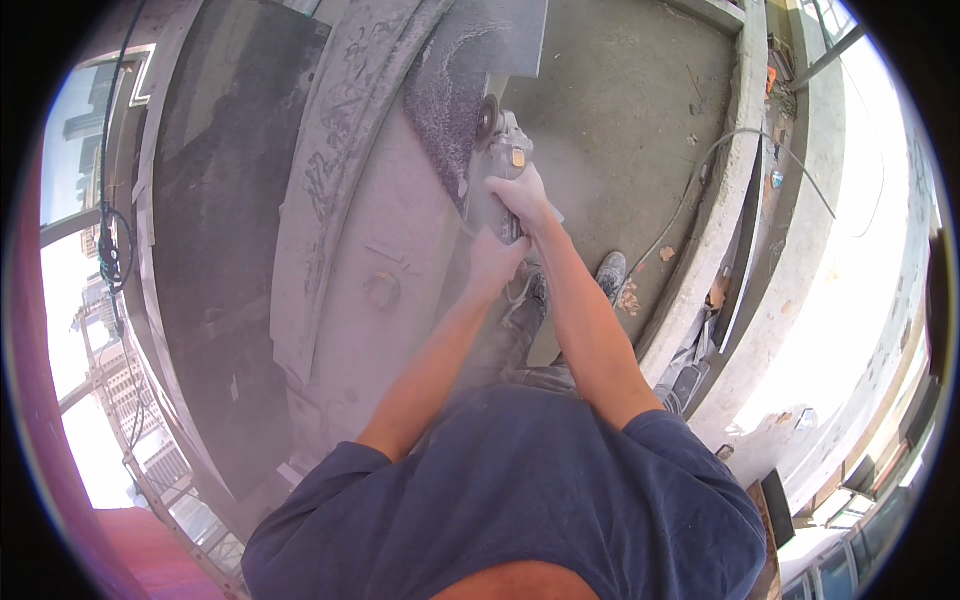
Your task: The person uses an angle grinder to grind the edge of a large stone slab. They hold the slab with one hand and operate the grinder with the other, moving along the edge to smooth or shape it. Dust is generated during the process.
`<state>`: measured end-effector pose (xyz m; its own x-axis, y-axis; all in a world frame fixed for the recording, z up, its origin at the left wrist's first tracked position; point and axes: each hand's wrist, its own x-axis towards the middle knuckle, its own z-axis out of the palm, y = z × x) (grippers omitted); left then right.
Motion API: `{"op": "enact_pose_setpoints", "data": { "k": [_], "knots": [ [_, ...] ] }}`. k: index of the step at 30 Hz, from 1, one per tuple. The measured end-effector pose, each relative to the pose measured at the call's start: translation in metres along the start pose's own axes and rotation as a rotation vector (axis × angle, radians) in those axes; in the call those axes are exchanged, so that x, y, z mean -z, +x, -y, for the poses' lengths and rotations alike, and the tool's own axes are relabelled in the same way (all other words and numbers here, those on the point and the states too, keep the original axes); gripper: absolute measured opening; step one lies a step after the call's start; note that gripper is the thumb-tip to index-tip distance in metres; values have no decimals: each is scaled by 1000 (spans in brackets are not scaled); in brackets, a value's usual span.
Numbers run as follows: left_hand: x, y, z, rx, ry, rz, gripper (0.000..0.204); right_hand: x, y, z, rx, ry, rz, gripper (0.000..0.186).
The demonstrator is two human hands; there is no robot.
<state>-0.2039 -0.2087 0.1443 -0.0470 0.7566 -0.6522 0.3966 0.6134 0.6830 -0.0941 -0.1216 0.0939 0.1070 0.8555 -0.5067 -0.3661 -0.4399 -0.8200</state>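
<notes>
Two hands' grip, left hand [492, 262], right hand [520, 196], one angle grinder [503, 150]

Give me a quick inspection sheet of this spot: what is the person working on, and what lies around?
Surface: grey concrete slab, dusty, with a rough ground patch near the tool.
Job's things: angle grinder, its disc at the edge of the patch.
Clutter: rubble bits on the floor by the shoe.
Hands: right hand grips the grinder body; left hand holds its rear.
Cables: grey cord across the floor; dark cable hanging at left.
Surroundings: concrete curb, open sunlit edges, dust in the air.
</notes>
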Motion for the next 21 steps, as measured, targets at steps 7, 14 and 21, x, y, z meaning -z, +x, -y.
{"op": "enact_pose_setpoints", "data": {
  "k": [7, 14, 21],
  "knots": [
    [6, 13, -6, -10, 40, 9, 51, 1, 8, 4, 20, -64, 48, 50],
    [-2, -27, 0, -35, -15, 0, 49, 5, -26, -2, 1, -30, 9, 62],
    [-3, -17, 4, 13, 12, -12, 46, 5, -16, -3, -70, -43, 20, 67]
  ]
}}
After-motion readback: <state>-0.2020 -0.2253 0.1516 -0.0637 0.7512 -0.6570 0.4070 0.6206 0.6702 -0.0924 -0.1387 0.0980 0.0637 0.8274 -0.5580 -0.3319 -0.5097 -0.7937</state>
